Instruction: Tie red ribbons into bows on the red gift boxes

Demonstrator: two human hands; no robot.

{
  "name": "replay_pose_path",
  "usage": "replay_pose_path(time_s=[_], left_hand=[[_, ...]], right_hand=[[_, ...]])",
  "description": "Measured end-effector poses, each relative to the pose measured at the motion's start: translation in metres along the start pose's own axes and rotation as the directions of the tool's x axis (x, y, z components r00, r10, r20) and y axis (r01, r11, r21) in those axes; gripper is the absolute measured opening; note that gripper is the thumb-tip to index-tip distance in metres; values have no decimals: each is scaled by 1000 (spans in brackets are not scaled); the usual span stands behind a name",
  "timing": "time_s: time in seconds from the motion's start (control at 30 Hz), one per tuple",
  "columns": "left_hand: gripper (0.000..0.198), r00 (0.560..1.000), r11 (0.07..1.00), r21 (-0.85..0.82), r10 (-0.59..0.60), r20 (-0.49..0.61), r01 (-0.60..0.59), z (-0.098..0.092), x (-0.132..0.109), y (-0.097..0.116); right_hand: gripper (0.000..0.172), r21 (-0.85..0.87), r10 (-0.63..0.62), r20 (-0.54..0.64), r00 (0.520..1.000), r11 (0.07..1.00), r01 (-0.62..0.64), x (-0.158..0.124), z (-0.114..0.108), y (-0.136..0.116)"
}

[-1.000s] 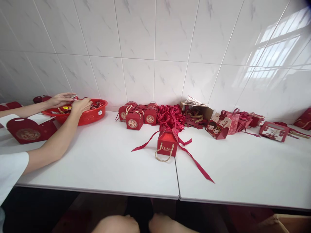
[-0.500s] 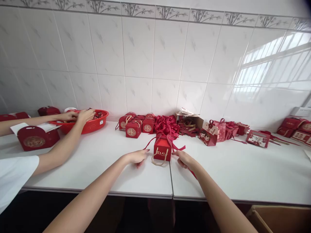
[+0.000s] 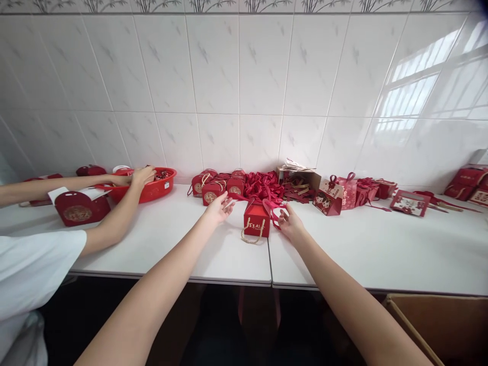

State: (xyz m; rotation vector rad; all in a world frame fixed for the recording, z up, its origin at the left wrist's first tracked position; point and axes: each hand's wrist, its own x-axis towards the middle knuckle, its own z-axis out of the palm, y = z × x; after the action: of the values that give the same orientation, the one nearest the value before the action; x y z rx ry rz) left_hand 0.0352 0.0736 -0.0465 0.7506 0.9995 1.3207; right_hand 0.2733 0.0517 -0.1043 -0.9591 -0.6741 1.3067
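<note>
A small red gift box (image 3: 256, 226) with gold lettering stands upright in front of me, its twisted cord handle (image 3: 249, 240) hanging over the front. Red ribbon (image 3: 275, 207) is gathered at the box's top and stretches out to both sides. On the left, my left hand (image 3: 220, 209) pinches one end of the ribbon, the other fingers loosely spread. My right hand (image 3: 292, 223) grips the ribbon on the right of the box, a loop hanging near its fingers. Neither hand touches the box itself.
Behind the box lie a heap of red ribbons (image 3: 263, 184) and several closed red boxes (image 3: 214, 193). A co-worker's hands (image 3: 142, 177) reach into a red basin (image 3: 155, 192) at left. Decorated boxes (image 3: 328, 197) stand at right; a cardboard carton (image 3: 438, 305) is at lower right.
Both my hands have risen from low beside the box to about its top, drawing the ribbon outward. The view has shifted slightly; the co-worker's hands stay at the basin.
</note>
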Motion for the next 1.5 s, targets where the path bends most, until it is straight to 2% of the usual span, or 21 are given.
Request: replay_pose_path(time_s=[0.1, 0.23, 0.37, 0.5, 0.6, 0.7, 0.83, 0.97, 1.07, 1.2, 1.37, 1.5], left_hand=[[29, 991, 989, -67, 129, -29, -131, 10, -3, 10], [27, 976, 972, -86, 220, 4, -219, 21, -12, 29], [25, 975, 974, -45, 222, 30, -220, 27, -17, 46], [20, 962, 965, 14, 258, 88, -260, 32, -16, 58], [15, 945, 953, 58, 285, 160, -297, 41, -13, 68], [19, 918, 935, 86, 317, 239, -345, 56, -13, 80], [23, 861, 896, 123, 360, 359, -426, 76, -17, 97], [20, 803, 823, 218, 392, 450, -524, 84, -23, 111], [21, 773, 740, 333, 386, 503, -585, 86, -25, 114], [22, 748, 688, 363, 407, 523, -628, 84, -19, 105], [19, 739, 735, 275, 429, 519, -620, 84, -7, 86], [19, 729, 793, 140, 455, 511, -593, 88, -1, 77]], right_hand=[[31, 5, -90, -120, 989, 996, 92, 0, 4, -13], [25, -71, -238, -128, 963, 970, 231, -1, 13, -39], [16, -211, -380, -51, 924, 908, 362, 2, 25, -66], [20, -318, -507, 64, 859, 806, 499, 3, 36, -85], [25, -380, -541, 169, 824, 736, 561, 2, 41, -98], [27, -420, -537, 259, 803, 686, 594, 1, 48, -111], [26, -430, -556, 319, 767, 636, 640, 2, 60, -126], [32, -419, -573, 353, 739, 610, 673, 2, 68, -132], [33, -385, -577, 345, 740, 632, 672, 2, 70, -131], [35, -348, -585, 277, 762, 678, 647, 0, 69, -128], [27, -267, -634, 221, 741, 692, 671, -2, 70, -129], [23, -121, -555, 177, 813, 807, 578, 3, 72, -128]])
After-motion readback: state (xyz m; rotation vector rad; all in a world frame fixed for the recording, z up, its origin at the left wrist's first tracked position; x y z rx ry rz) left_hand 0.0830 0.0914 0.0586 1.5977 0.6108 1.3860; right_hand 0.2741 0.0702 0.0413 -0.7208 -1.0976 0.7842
